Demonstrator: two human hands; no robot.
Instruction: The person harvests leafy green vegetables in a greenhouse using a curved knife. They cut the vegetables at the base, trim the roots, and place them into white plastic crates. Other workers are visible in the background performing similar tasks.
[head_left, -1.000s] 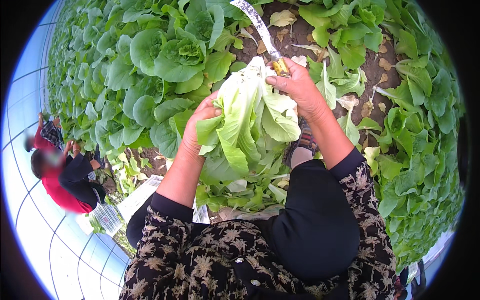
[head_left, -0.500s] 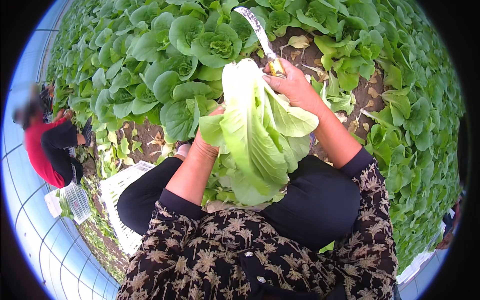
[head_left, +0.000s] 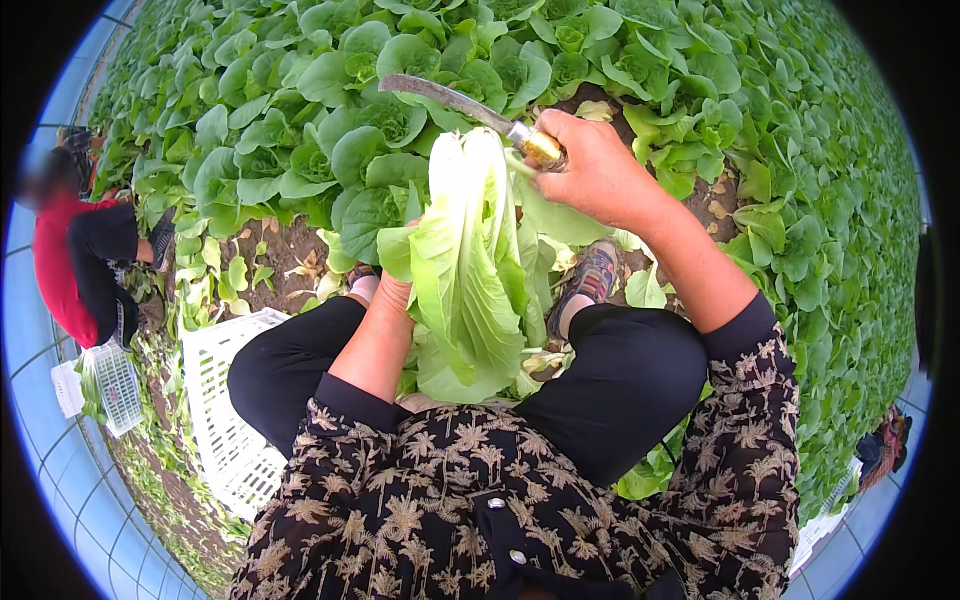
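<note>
A head of leafy cabbage [head_left: 465, 270] is upright in front of me, its white stalk end up and its pale green leaves hanging down. My left hand [head_left: 396, 292] supports it from the left; the fingers are hidden behind the leaves. In my right hand [head_left: 590, 170] is a curved harvesting knife [head_left: 450, 98] with a yellowish handle, its worn blade pointing left above the stalk end. A loose outer leaf [head_left: 562, 218] spreads out below that hand, its stalk close to the fingers; whether they pinch it is unclear.
Dense rows of growing cabbages [head_left: 330, 150] stand ahead and to the right. A white plastic crate [head_left: 225, 385] lies left of my knee. Further left, a person in red [head_left: 65, 260] crouches near another crate [head_left: 112, 390]. Yellowed leaves lie on the soil.
My right hand has turned and shifted slightly right, swinging the blade from pointing up to pointing left. An outer leaf now stands away from the cabbage, which has moved slightly left.
</note>
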